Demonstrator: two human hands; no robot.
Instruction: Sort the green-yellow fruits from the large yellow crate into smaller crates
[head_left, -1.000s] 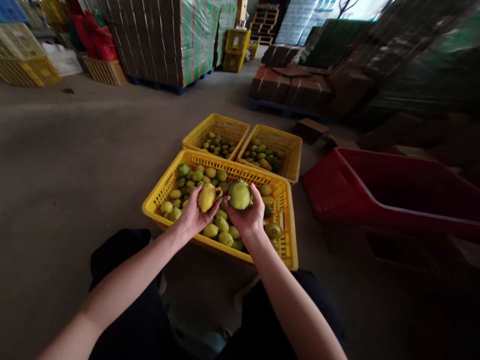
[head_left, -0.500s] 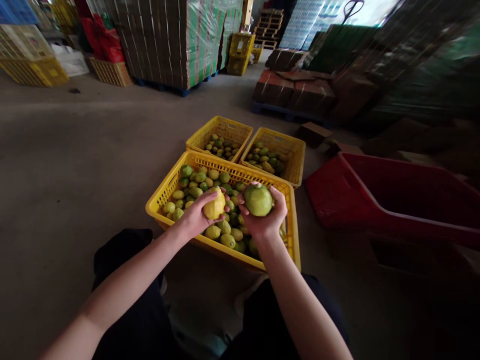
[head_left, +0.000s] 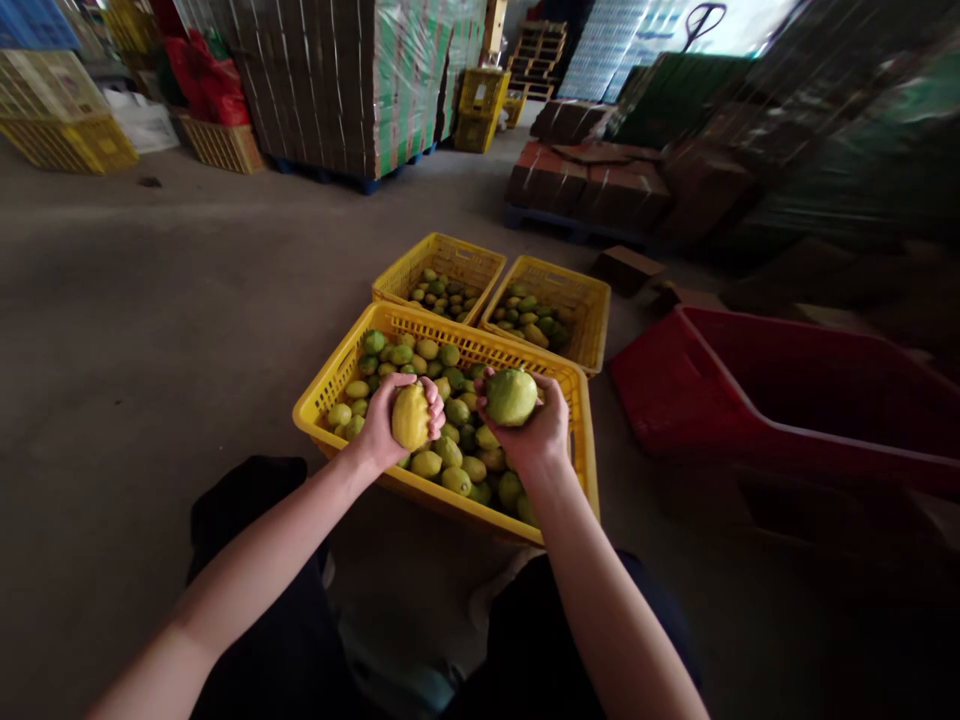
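Note:
A yellow lemon (head_left: 411,418) sits in my left hand (head_left: 386,425), with the fingers wrapped round its far side. My right hand (head_left: 546,430) is closed round a larger green lemon (head_left: 511,397), palm up beneath it. Both hands are raised over a yellow plastic crate (head_left: 330,385), a short gap between them. Inside the crate lie many green and yellow lemons (head_left: 450,452), partly hidden by my hands.
Behind the near crate stand two more yellow crates, a left one (head_left: 405,268) and a right one (head_left: 592,310), with lemons inside. A red tub (head_left: 652,390) is on the right. Wrapped stacked cartons (head_left: 315,90) and carton piles on a pallet (head_left: 577,185) stand farther back.
My left hand has moved slightly left and turned the yellow lemon, its fingers now curled over the right side. The green lemon has tilted and shifted slightly left in my right hand.

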